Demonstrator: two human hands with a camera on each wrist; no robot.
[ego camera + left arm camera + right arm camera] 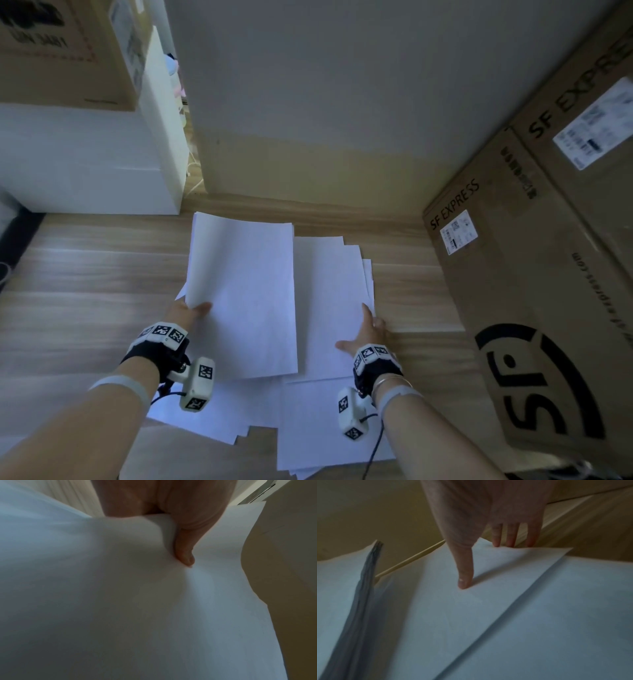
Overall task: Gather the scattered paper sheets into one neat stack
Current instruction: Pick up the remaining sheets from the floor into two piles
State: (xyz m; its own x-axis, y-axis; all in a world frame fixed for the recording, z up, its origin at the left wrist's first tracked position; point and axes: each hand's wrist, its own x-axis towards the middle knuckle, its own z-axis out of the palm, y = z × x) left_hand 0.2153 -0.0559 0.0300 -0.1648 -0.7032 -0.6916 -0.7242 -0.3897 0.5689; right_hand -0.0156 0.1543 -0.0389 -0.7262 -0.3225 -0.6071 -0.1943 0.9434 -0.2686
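White paper sheets lie spread over a wooden floor. My left hand [191, 313] pinches the left edge of a lifted bundle of sheets [243, 294], thumb [185, 555] on top and fingers hidden beneath. My right hand [368, 330] rests on a fanned pile of sheets [329, 301] beside it, thumb [464, 580] pressed on the top sheet and straight fingers [511, 539] at its far edge. More loose sheets [322, 421] lie near me under both wrists, and others [219, 418] stick out at the lower left.
A large SF Express cardboard box [534, 308] stands close on the right. A white cabinet [92, 161] with a brown box [65, 51] on top is at the left. The wall and its wooden skirting [308, 205] run just behind the papers.
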